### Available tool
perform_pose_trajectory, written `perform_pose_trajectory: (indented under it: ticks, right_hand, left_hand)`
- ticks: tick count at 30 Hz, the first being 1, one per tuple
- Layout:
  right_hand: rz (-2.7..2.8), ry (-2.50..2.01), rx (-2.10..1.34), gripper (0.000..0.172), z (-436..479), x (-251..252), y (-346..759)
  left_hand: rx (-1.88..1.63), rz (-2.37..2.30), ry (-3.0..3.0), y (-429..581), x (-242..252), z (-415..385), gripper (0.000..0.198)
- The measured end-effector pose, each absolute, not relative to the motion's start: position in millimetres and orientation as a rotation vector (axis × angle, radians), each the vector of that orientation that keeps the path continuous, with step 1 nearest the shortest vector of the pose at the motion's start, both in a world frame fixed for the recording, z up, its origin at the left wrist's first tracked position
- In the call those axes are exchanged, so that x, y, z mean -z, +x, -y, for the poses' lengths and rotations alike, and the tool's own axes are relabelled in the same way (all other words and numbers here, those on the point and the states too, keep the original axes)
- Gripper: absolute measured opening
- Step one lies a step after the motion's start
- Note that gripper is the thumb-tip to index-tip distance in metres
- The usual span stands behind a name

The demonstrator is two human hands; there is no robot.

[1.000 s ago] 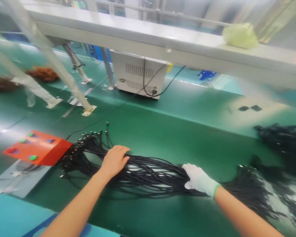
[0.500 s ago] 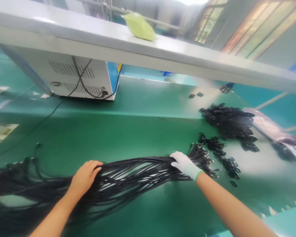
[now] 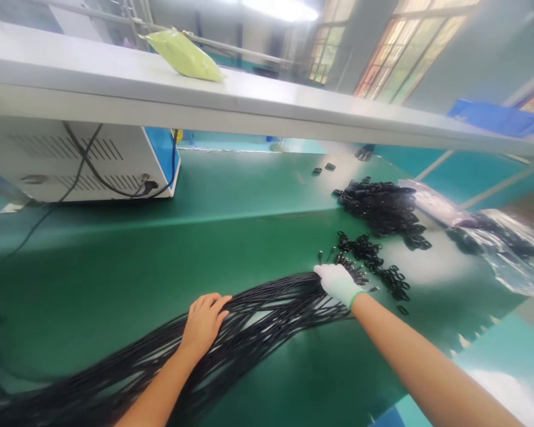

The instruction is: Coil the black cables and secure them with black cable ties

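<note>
The person's bare left hand [image 3: 203, 323] lies over a long bundle of thin black cables [image 3: 289, 293], fingers together and thumb a little apart; whether it grips them or only presses on top cannot be told. The cables run across a smooth green work surface [image 3: 160, 261] from the lower left, where they blur, to the person's right hand [image 3: 338, 283], in a white knitted glove with a green cuff edge. That hand bends over the bundle near its right end, where the strands draw together; its fingertips are partly hidden, so how firmly it holds them cannot be told. Just beyond the glove, small metal-tipped cable ends [image 3: 353, 273] fan out, near a loose scatter of small black rings [image 3: 394, 281]. Farther back sits a heap of black oval pieces [image 3: 382, 207], with crumpled clear plastic bags [image 3: 516, 255] to its right. At the far left stands a pale metal box with vent slots [image 3: 57, 163], below a long white shelf [image 3: 267, 112] bearing a yellow-green plastic packet [image 3: 184, 56].
</note>
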State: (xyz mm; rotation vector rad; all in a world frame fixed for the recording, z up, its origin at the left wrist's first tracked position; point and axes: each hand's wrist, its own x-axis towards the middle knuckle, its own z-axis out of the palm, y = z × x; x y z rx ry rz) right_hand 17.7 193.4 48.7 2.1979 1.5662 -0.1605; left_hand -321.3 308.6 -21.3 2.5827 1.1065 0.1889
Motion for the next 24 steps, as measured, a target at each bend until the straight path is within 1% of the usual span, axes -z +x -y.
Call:
perform_pose_trajectory:
  ticks: [3, 7, 10, 12, 16, 19, 20, 22, 24]
  right_hand:
    - [-1.46, 2.261, 0.019, 0.029, -194.2, -64.3, 31.4]
    - [-1.391, 2.323, -0.134, 0.029, -192.9, -78.8, 49.8]
    - [-1.468, 2.314, -0.122, 0.027, -186.7, -74.8, 57.6]
    - [-1.548, 2.292, -0.057, 0.026, -177.0, -67.5, 60.0]
    - [-1.703, 2.246, 0.119, 0.025, -147.0, -55.9, 62.3]
    - [-1.725, 2.319, 0.155, 0.018, -123.0, -53.9, 55.9]
    - [-1.734, 2.351, 0.156, 0.016, -116.1, -53.3, 50.2]
    - [-1.797, 2.38, 0.187, 0.021, -105.2, -50.3, 33.6]
    - [-1.918, 2.353, 0.276, 0.021, -99.4, -44.2, 13.8]
  left_hand:
    - [-0.202, -1.097, 2.578, -325.2, 24.2, -309.6, 0.028]
    - [-0.211, -1.203, 2.561, -326.2, 10.7, -306.0, 0.026]
    - [-0.188, -1.358, 2.539, -320.9, -9.4, -304.1, 0.026]
    - [-0.143, -1.373, 2.537, -307.6, -24.5, -302.9, 0.023]
    - [-0.112, -1.115, 2.571, -240.4, -46.0, -293.6, 0.024]
    - [-0.091, -0.896, 2.576, -166.4, -47.3, -280.7, 0.021]
    - [-0.07, -0.843, 2.574, -143.0, -45.0, -276.3, 0.023]
    - [0.002, -0.758, 2.568, -104.6, -37.9, -268.9, 0.033]
    - [0.106, -0.687, 2.551, -82.0, -30.4, -265.4, 0.035]
